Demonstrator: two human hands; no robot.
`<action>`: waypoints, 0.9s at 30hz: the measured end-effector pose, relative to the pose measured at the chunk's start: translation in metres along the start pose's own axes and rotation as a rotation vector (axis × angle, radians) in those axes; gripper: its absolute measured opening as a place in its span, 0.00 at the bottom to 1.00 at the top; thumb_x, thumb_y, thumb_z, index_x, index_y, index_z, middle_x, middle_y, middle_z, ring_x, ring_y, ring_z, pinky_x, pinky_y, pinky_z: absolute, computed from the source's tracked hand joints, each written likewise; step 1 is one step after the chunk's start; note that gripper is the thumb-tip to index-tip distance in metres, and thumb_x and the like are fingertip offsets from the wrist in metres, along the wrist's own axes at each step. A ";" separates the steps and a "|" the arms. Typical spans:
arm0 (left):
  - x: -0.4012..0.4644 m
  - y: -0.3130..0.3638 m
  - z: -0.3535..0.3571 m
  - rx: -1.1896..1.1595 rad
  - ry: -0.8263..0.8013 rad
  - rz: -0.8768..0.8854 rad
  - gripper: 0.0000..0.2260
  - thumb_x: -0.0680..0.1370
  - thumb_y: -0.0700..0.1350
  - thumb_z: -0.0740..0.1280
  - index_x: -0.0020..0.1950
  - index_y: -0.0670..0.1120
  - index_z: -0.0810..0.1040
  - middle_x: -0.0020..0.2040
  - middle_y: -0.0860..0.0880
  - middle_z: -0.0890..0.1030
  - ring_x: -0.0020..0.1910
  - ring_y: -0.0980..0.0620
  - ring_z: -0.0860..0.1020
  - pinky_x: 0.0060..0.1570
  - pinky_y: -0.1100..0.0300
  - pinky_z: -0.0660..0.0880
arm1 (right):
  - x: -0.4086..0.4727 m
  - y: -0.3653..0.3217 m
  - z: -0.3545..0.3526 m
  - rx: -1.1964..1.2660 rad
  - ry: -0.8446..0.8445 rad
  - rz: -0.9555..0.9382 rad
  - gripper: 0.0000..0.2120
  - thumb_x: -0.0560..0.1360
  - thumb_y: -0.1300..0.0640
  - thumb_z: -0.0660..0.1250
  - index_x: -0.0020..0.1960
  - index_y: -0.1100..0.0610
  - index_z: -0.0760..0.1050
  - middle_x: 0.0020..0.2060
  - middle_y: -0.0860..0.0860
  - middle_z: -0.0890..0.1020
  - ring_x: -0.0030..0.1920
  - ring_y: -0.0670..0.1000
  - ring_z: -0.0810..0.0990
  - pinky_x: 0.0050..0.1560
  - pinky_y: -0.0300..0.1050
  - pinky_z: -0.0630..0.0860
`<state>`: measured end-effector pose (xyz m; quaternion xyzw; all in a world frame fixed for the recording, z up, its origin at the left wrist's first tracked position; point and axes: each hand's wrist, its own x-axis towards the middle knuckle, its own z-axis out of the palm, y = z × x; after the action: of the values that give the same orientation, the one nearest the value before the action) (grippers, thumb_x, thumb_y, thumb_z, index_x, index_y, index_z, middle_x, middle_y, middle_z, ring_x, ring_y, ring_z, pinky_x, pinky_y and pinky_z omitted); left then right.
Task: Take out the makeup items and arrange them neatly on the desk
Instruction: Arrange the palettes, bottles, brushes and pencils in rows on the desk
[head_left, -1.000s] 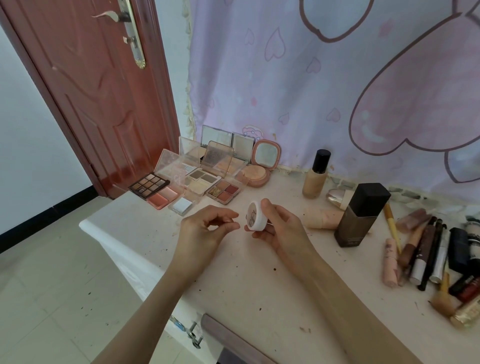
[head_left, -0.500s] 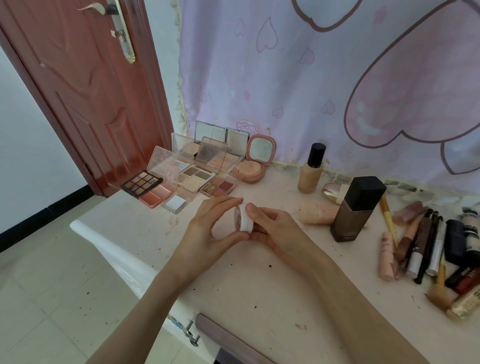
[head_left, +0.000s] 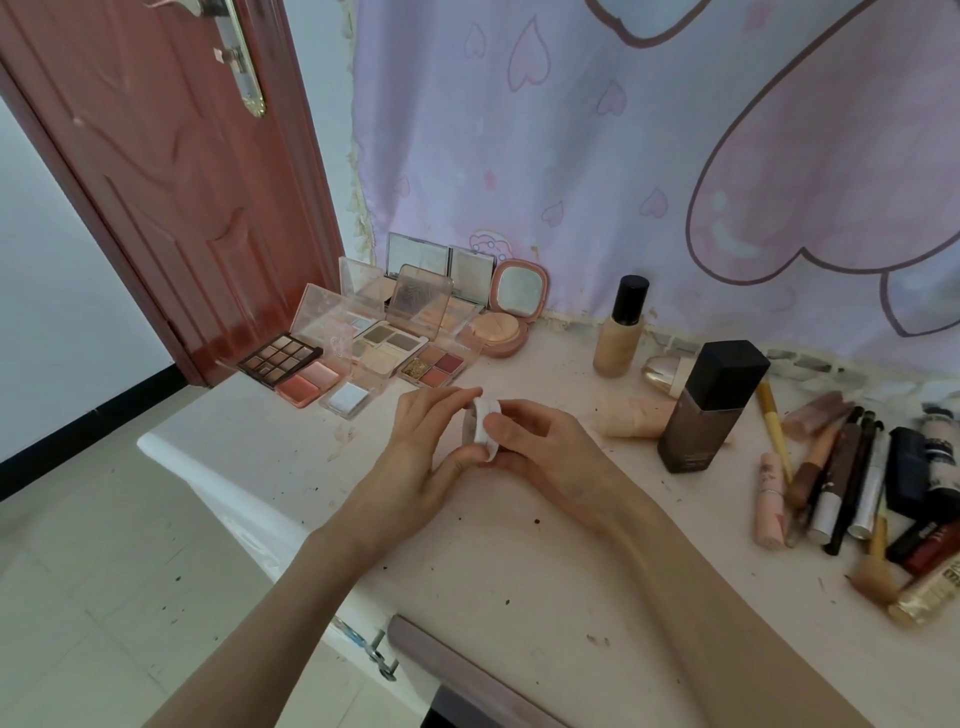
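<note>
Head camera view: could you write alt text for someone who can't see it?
Two hands, left hand and right hand, grip a small white jar above a desk. Open palettes sit behind; bottles and pencils lie right.

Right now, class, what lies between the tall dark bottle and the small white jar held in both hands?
In the head view, a beige tube lies on its side between them.

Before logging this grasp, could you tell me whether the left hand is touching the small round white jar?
Touching: in the head view the left hand has its fingertips on the small round white jar, also gripped by the right hand.
</note>
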<state>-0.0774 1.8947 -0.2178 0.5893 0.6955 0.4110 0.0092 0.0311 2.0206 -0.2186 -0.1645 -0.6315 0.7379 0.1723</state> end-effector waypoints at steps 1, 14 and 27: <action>0.000 0.000 0.000 -0.024 0.006 -0.021 0.21 0.78 0.56 0.59 0.68 0.51 0.64 0.62 0.53 0.67 0.63 0.57 0.63 0.63 0.70 0.61 | -0.001 -0.001 0.001 0.042 -0.009 0.006 0.26 0.64 0.40 0.74 0.52 0.58 0.80 0.47 0.55 0.84 0.49 0.53 0.82 0.53 0.47 0.77; -0.001 0.002 -0.001 -0.034 0.051 -0.010 0.29 0.73 0.60 0.66 0.69 0.51 0.63 0.63 0.54 0.67 0.62 0.55 0.65 0.59 0.63 0.66 | -0.003 -0.008 0.001 0.076 -0.073 0.046 0.25 0.67 0.38 0.67 0.49 0.58 0.83 0.48 0.59 0.84 0.49 0.54 0.82 0.50 0.43 0.78; -0.002 -0.007 -0.012 -0.314 0.256 -0.230 0.21 0.73 0.52 0.68 0.66 0.58 0.69 0.56 0.57 0.74 0.53 0.58 0.73 0.48 0.68 0.68 | -0.001 -0.004 -0.001 0.163 0.012 0.014 0.25 0.61 0.42 0.73 0.51 0.57 0.80 0.48 0.53 0.84 0.46 0.48 0.81 0.41 0.37 0.76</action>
<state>-0.0883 1.8865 -0.2150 0.4407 0.6811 0.5817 0.0591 0.0323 2.0218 -0.2146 -0.1585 -0.5669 0.7872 0.1836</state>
